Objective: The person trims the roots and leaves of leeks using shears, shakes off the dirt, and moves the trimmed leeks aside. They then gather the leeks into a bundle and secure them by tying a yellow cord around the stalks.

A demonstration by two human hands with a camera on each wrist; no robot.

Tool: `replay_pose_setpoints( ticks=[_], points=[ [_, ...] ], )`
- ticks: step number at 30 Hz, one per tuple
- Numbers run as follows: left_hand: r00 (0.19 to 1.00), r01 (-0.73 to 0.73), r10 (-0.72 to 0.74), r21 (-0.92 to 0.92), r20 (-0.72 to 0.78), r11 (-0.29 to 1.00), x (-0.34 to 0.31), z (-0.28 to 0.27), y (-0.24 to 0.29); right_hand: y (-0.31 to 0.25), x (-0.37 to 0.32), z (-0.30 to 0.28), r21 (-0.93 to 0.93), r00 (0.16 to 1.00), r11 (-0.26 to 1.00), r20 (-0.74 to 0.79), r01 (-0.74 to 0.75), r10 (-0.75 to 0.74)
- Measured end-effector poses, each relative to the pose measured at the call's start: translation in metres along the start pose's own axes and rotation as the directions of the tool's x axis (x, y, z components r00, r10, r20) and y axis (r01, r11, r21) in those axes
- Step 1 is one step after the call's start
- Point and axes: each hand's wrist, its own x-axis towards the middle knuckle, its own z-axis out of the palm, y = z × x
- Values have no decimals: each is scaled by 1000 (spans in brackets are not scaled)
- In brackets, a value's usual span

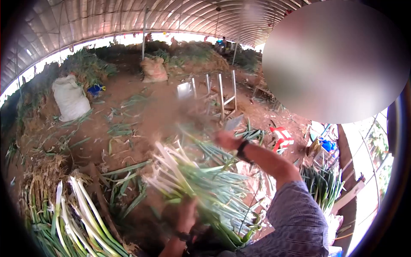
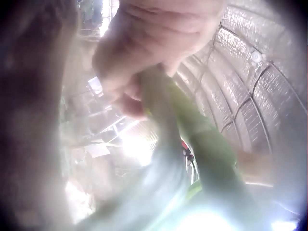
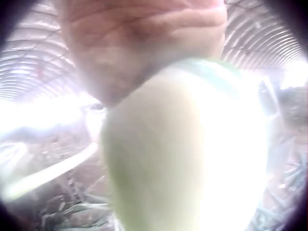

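In the head view my left hand (image 1: 187,214) is low in the middle, at the leaf side of a loose bunch of long green onions (image 1: 182,171) whose white ends point up and left. The left wrist view shows this hand (image 2: 154,43) gripping green stalks (image 2: 166,113) between thumb and curled fingers. My right hand (image 1: 227,140), blurred, is above and right of the bunch. Close up in the right wrist view, a thick pale green onion stalk (image 3: 163,149) comes out from under the right hand (image 3: 144,48), whose fingertips are hidden. A brown blur lies left of the right hand.
More green onions (image 1: 81,214) with white stems lie at lower left. Others (image 1: 321,186) stand bundled at right. A metal stool frame (image 1: 222,98), a white sack (image 1: 70,98), an orange-tan sack (image 1: 154,69) and a red-and-white packet (image 1: 281,138) are on the leaf-strewn dirt floor.
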Motion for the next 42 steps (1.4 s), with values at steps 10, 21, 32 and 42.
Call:
replay_pose_setpoints(
  ticks=[10, 21, 32, 42],
  points=[
    [908, -401, 341, 745, 245, 533, 34, -23, 1, -31, -128, 22, 440, 894, 842, 435, -312, 105],
    [950, 191, -99, -302, 295, 934, -81, -62, 73, -97, -78, 105, 624, 951, 730, 285, -279, 120],
    [651, -21, 643, 837, -404, 547, -269, -147, 157, -88, 28, 248, 694, 950, 690, 311, -207, -28],
    [322, 424, 877, 882, -357, 204, -317, -228, 140, -408, 64, 125, 863, 653, 501, 340, 70, -677]
  ],
)
